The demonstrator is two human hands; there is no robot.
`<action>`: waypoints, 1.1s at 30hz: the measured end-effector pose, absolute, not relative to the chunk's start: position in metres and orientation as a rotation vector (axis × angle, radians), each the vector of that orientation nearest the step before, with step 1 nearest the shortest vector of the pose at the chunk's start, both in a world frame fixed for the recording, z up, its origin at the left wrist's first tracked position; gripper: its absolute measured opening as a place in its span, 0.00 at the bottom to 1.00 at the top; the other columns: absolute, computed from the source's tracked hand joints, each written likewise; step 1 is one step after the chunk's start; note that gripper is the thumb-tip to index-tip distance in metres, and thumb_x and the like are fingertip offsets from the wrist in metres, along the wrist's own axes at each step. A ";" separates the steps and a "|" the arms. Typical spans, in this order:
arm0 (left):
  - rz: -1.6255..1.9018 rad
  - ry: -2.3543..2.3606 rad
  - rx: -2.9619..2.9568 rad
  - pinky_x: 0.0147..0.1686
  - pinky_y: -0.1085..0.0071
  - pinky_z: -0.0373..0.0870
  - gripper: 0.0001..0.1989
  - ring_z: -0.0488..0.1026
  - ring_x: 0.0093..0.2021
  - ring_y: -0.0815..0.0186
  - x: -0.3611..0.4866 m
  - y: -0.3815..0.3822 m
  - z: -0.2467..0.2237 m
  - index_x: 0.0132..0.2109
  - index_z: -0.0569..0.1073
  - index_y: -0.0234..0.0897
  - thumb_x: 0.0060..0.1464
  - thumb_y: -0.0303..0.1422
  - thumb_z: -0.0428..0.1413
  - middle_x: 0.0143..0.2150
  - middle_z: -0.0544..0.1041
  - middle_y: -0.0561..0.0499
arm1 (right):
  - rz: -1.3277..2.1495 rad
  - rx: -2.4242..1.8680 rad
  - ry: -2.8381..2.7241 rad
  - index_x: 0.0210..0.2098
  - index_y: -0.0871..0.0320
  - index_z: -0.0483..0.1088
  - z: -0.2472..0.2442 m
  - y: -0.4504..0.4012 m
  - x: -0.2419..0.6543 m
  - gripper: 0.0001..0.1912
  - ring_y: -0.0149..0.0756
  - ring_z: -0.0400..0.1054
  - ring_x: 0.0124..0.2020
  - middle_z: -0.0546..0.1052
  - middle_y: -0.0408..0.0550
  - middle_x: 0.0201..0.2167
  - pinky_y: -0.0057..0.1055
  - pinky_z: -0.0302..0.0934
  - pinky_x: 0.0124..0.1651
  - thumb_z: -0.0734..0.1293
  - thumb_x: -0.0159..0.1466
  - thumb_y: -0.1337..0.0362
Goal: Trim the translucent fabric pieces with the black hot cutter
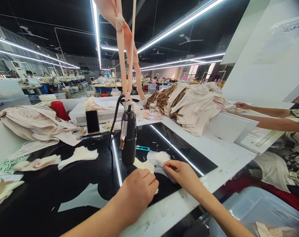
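Note:
My left hand point(139, 189) is closed at the front of the glossy black work surface, its fingers curled down on a cream fabric piece point(145, 165). To its right, my right hand point(180, 172) pinches the edge of a thin white fabric piece point(159, 158); the fingertips are partly hidden behind the fabric. Just beyond my left hand hangs a black handheld electric tool point(128, 138), upright on knotted peach fabric strips point(122, 59), with a black cable looping at its side. A teal cutter point(143, 148) lies behind the fabric.
A sheer cut piece point(84, 199) and a cream cut piece point(77, 156) lie left. A phone point(92, 121) leans against a white box point(77, 113). Garment piles point(189, 105) stand at the back right and left. Another person's arms point(268, 118) reach in from the right, above a plastic bin point(258, 204).

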State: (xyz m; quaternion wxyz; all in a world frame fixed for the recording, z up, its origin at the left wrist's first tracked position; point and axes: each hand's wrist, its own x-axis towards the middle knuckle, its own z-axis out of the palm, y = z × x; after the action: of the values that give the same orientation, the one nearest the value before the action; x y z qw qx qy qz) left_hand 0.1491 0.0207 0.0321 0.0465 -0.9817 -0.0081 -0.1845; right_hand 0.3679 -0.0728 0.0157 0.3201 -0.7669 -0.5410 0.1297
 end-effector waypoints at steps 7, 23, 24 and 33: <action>-0.525 -0.137 -2.989 0.46 0.61 0.72 0.09 0.75 0.46 0.56 0.200 0.029 0.023 0.50 0.75 0.31 0.66 0.20 0.53 0.44 0.79 0.46 | 0.437 -1.892 -1.353 0.32 0.55 0.81 0.013 -0.074 0.372 0.18 0.41 0.73 0.32 0.82 0.45 0.29 0.33 0.61 0.34 0.62 0.68 0.54; -0.419 -0.114 -3.096 0.47 0.60 0.72 0.07 0.76 0.46 0.56 0.206 0.033 0.007 0.42 0.75 0.33 0.63 0.19 0.55 0.42 0.79 0.47 | 0.311 -1.315 -0.341 0.34 0.51 0.76 0.038 -0.118 0.429 0.20 0.35 0.79 0.35 0.84 0.44 0.34 0.27 0.77 0.36 0.79 0.49 0.48; -0.436 -0.111 -3.107 0.46 0.60 0.73 0.08 0.76 0.46 0.56 0.206 0.033 0.008 0.42 0.75 0.33 0.62 0.18 0.55 0.42 0.79 0.47 | 0.303 -1.277 -0.314 0.35 0.51 0.75 0.041 -0.121 0.428 0.20 0.33 0.79 0.35 0.83 0.43 0.34 0.25 0.77 0.36 0.80 0.49 0.49; -1.025 -0.253 -3.498 0.60 0.64 0.71 0.12 0.76 0.57 0.63 0.164 0.018 0.042 0.53 0.75 0.38 0.72 0.25 0.48 0.54 0.80 0.48 | 0.754 -1.217 -0.437 0.37 0.56 0.81 0.055 -0.123 0.335 0.22 0.37 0.79 0.33 0.83 0.47 0.33 0.30 0.78 0.39 0.85 0.49 0.52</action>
State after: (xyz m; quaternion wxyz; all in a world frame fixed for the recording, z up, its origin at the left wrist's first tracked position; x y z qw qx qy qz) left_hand 0.1645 0.0176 0.0420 -0.2535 -0.9261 -0.0670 -0.2714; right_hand 0.3348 -0.1234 0.0546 0.7327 -0.5532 -0.1988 0.3430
